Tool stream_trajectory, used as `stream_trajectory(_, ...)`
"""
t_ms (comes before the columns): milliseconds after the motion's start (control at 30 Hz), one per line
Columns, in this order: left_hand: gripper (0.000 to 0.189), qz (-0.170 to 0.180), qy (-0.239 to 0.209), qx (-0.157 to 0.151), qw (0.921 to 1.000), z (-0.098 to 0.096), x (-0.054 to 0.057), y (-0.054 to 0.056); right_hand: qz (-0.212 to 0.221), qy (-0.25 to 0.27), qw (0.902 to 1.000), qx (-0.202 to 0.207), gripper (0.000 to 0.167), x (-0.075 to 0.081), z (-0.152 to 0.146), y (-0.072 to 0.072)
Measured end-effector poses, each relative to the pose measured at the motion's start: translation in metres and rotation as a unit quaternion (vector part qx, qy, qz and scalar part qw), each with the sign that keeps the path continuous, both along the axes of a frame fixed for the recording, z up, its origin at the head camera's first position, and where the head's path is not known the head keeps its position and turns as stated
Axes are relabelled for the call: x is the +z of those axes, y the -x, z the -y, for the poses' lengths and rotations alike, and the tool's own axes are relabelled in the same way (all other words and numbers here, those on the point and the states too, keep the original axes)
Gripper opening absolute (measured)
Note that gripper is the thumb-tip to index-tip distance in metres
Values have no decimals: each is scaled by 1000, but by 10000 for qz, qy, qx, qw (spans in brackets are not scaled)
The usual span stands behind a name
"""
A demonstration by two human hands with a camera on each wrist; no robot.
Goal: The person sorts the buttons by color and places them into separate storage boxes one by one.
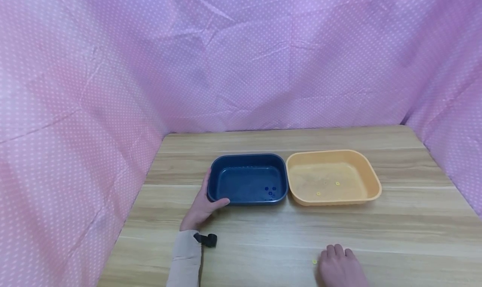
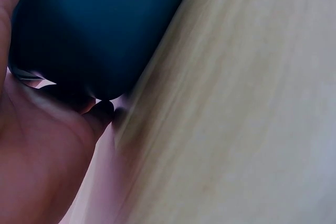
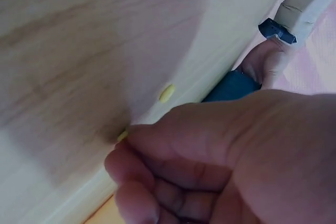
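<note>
My left hand (image 1: 202, 205) grips the left end of a dark blue tray (image 1: 246, 202), thumb along its front rim and fingers around its side. In the left wrist view the palm lies close against the tray's rounded corner (image 2: 105, 35). Low over the table at the front right, my right hand (image 1: 342, 268) pinches a small yellow button (image 3: 123, 136) between thumb and index finger; the head view hides it. Another yellow button (image 1: 314, 262) lies on the table just left of that hand.
A pale orange tray (image 1: 335, 203) stands against the blue tray's right side, with a few yellow buttons (image 1: 337, 183) in it. Several small blue buttons (image 1: 270, 193) lie in the blue tray's front right corner. Pink dotted cloth (image 1: 263, 69) hangs around the wooden table (image 1: 256, 245).
</note>
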State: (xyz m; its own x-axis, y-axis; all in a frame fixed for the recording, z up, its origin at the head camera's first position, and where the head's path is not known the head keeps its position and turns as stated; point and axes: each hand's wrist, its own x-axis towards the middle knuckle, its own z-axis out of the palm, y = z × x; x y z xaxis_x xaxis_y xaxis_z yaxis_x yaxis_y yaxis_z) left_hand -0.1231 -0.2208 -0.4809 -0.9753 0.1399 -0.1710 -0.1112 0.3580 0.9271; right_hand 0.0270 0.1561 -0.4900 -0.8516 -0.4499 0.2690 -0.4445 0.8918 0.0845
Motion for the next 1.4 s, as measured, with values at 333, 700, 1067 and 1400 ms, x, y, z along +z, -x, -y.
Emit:
stream_trajectory(333,113,-273,6,77,9996,5,-18,3,2496,1895,9477,-607,11,31,-18,24)
stream_trajectory(700,112,-303,58,72,9995,5,-14,2,4007,6266,6449,-1760,28,60,-60,78)
stream_trajectory(1067,113,-294,-46,117,9995,5,-17,2,3729,7098,5770,-1554,25,68,-67,95)
stream_trajectory(1400,112,-96,-109,94,9999,5,-17,2,3616,7236,5696,-1455,23,64,-68,97)
